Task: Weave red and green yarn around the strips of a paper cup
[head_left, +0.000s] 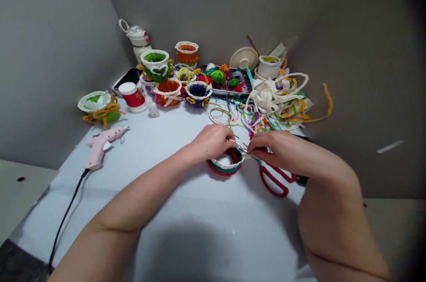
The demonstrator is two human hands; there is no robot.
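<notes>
A small cup wrapped in red and green yarn with a white lace rim (226, 166) sits on the white table (186, 211) in front of me. My left hand (213, 140) is closed over its far rim, fingers pinched on the lace trim. My right hand (276, 149) is closed too, pinching near the same spot on the rim's right side. Red-handled scissors (274, 178) lie on the table under my right hand, blades pointing at the cup. I cannot tell whether the right hand touches them.
A pink glue gun (101, 144) with a black cord lies at the left. Several finished yarn-covered cups (168, 91) stand at the back, beside a red cup (133, 96), a tray of yarn balls (222, 80) and a tangle of ribbons and lace (279, 100).
</notes>
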